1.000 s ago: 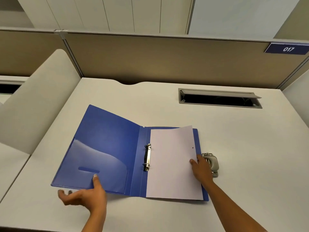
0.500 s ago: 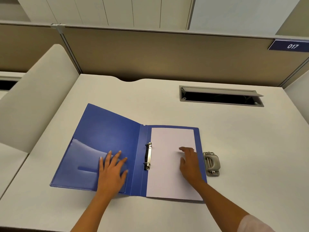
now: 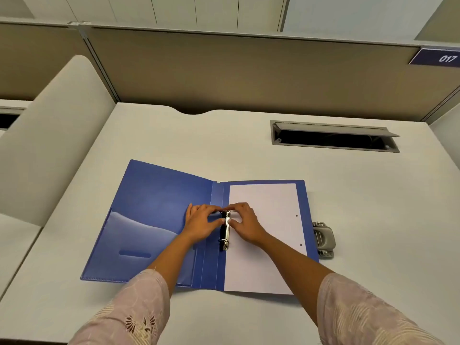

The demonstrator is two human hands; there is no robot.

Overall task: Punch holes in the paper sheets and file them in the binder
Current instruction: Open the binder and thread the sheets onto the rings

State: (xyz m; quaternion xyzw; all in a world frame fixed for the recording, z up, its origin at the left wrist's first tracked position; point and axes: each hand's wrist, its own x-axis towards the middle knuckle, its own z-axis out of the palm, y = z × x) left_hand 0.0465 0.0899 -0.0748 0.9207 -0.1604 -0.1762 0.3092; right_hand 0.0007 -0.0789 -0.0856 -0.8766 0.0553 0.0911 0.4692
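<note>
A pale surface (image 3: 373,207) is occupied by a blue binder (image 3: 159,200), laid open and flat, its spine running away from the person. A white paper sheet (image 3: 263,265) is laid on the right cover, long axis parallel to the spine, its two punched holes along the right edge. The left hand (image 3: 201,224) and right hand (image 3: 245,224) are curled on the ring mechanism (image 3: 226,235), seemingly pinching its upper end. A grey hole punch (image 3: 323,239) is set just beside the binder's right edge.
</note>
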